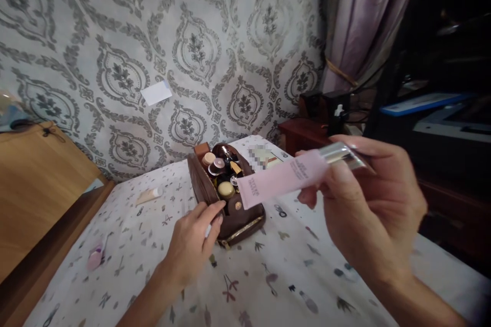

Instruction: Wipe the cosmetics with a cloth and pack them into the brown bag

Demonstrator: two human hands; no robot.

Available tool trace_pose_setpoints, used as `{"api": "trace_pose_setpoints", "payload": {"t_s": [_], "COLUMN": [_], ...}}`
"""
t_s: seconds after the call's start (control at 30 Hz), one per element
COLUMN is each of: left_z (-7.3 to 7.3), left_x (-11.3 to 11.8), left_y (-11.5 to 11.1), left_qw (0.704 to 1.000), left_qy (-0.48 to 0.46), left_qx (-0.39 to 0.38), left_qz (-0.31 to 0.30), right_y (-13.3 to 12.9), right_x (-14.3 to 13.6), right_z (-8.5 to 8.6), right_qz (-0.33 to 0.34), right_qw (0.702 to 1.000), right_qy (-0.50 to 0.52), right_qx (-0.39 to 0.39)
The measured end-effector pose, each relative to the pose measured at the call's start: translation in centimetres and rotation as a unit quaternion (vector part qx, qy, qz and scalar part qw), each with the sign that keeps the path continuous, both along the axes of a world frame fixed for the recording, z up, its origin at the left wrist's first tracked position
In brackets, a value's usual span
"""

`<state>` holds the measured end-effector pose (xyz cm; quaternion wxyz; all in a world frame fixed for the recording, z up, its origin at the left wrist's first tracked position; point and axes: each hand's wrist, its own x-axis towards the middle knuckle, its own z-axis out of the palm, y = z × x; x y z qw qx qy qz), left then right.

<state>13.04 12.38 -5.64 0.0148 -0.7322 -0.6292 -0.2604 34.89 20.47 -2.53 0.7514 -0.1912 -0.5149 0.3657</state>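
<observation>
In my right hand (364, 199) is a pink squeeze tube (282, 179) with a shiny silver cap. Fingers and thumb pinch it at the cap end, and its flat end points left over the bag. My left hand (195, 237) is closed at the near left side of a brown makeup bag (240, 230), fingertips on its edge. A small whitish bit shows between those fingers; I cannot make out what it is. The bag lies unzipped, holding several cosmetics, among them a round yellowish jar (226, 190) and a bottle with a pinkish cap (217, 165).
A beige tube (149, 195) and a pink-purple item (95, 257) lie on the patterned bedsheet (153, 245) to the left. Behind the bag is a blurred-out card (264, 157). A wooden board (46, 184) borders the left, and dark furniture (441, 204) stands on the right.
</observation>
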Motion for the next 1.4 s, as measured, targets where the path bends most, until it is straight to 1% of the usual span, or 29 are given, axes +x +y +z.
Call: {"api": "trace_pose_setpoints", "payload": {"t_s": [0.13, 0.23, 0.33, 0.4, 0.47, 0.63, 0.77, 0.93, 0.97, 1.0, 1.03, 1.1, 1.17, 1.2, 1.27, 1.4], "left_z": [-0.4, -0.5, -0.7, -0.8, -0.9, -1.2, -1.3, -1.6, -1.7, -1.8, -1.8, -2.0, -2.1, -2.2, -2.3, -2.3], "left_x": [0.0, 0.0, -0.1, -0.2, -0.3, -0.5, -0.6, -0.9, -0.9, -1.0, -1.0, -1.1, -1.1, -1.1, -1.1, -1.1], "left_y": [0.0, 0.0, 0.1, 0.1, 0.1, 0.1, 0.0, 0.0, 0.0, 0.0, 0.0, 0.0, 0.0, 0.0, 0.0, -0.2], "left_qw": [0.999, 0.999, 0.999, 0.999, 0.999, 0.999, 0.998, 0.999, 0.999, 0.999, 0.999, 0.998, 0.998, 0.998, 0.998, 0.998], "left_qy": [0.043, 0.046, 0.041, 0.039, 0.037, 0.027, 0.020, 0.022, 0.022, 0.021, 0.020, 0.020, 0.022, 0.023, 0.023, 0.021], "left_qx": [0.015, 0.017, 0.018, 0.023, 0.027, 0.032, 0.042, 0.035, 0.036, 0.036, 0.038, 0.044, 0.052, 0.054, 0.056, 0.051], "left_qz": [0.009, 0.002, -0.005, -0.010, -0.016, -0.025, -0.029, -0.025, -0.025, -0.027, -0.028, -0.030, -0.032, -0.033, -0.032, -0.030], "right_y": [0.9, 1.9, 3.1, 3.7, 4.1, 4.6, 5.4, 6.1, 6.1, 6.1, 6.1, 6.0, 6.1, 6.1, 6.3, 6.3], "right_x": [-1.5, -2.9, -4.2, -4.9, -5.3, -6.3, -7.3, -8.4, -8.6, -8.7, -8.8, -8.9, -9.0, -9.0, -9.2, -9.5], "right_z": [-0.2, -0.4, -0.8, -1.1, -1.4, -1.8, -2.2, -2.7, -2.7, -2.7, -2.5, -2.1, -1.6, -1.4, -1.1, -0.7], "right_qz": [0.005, 0.047, 0.097, 0.114, 0.123, 0.151, 0.206, 0.269, 0.274, 0.265, 0.243, 0.168, 0.096, 0.072, 0.042, 0.011], "right_qw": [0.998, 0.994, 0.985, 0.979, 0.973, 0.958, 0.939, 0.918, 0.915, 0.913, 0.911, 0.906, 0.891, 0.881, 0.866, 0.840], "right_qy": [-0.052, -0.096, -0.126, -0.148, -0.174, -0.238, -0.274, -0.288, -0.295, -0.309, -0.330, -0.388, -0.444, -0.466, -0.496, -0.541], "right_qx": [0.036, 0.036, 0.064, 0.083, 0.086, 0.057, 0.025, -0.036, -0.041, -0.042, -0.037, -0.014, 0.020, 0.035, 0.055, 0.048]}}
